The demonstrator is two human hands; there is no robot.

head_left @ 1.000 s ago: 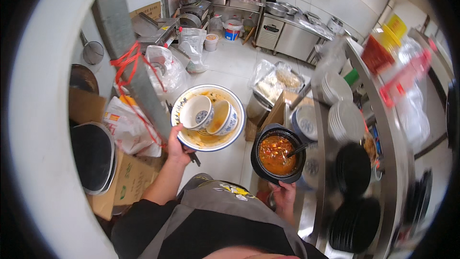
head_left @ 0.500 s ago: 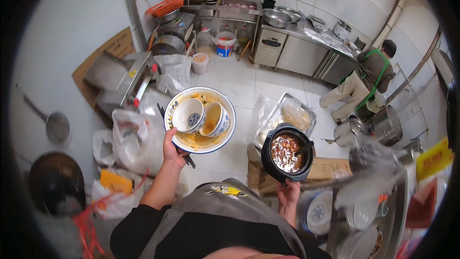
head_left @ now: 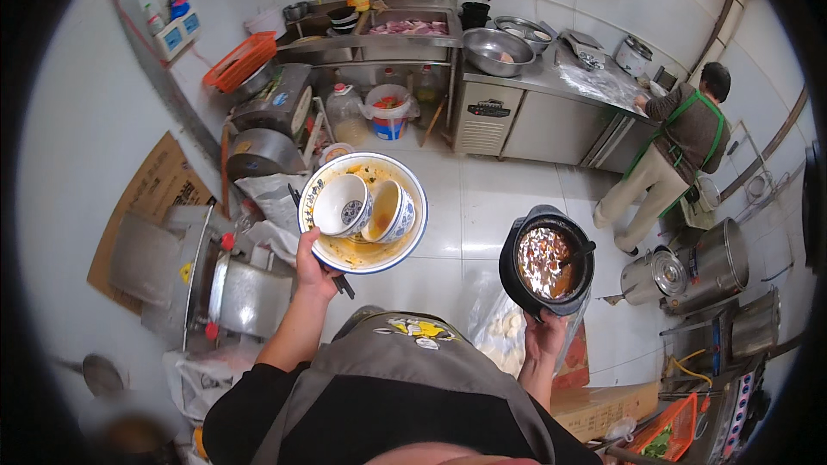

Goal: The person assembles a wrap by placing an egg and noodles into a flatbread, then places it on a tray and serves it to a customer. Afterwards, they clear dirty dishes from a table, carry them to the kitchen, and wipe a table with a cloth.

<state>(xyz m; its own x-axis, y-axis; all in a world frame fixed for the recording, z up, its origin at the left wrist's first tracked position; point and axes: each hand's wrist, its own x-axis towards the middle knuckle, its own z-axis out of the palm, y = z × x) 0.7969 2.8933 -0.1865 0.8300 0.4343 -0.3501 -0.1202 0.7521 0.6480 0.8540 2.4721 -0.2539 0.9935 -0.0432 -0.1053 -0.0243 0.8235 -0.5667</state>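
The left hand [head_left: 312, 269] grips a dirty plate [head_left: 363, 212] stacked with two bowls [head_left: 369, 207], the right hand [head_left: 546, 334] a black pot [head_left: 548, 262], fingers curled on each, both mid-air, not yet set down.

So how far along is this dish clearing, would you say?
Done: the two small bowls sit stacked inside the big sauce-smeared bowl. In hand: the left hand carries that stack, and the right hand carries a black pot with leftover red broth. Left: both are over the floor, apart from the sink counter, so nothing is set down yet.
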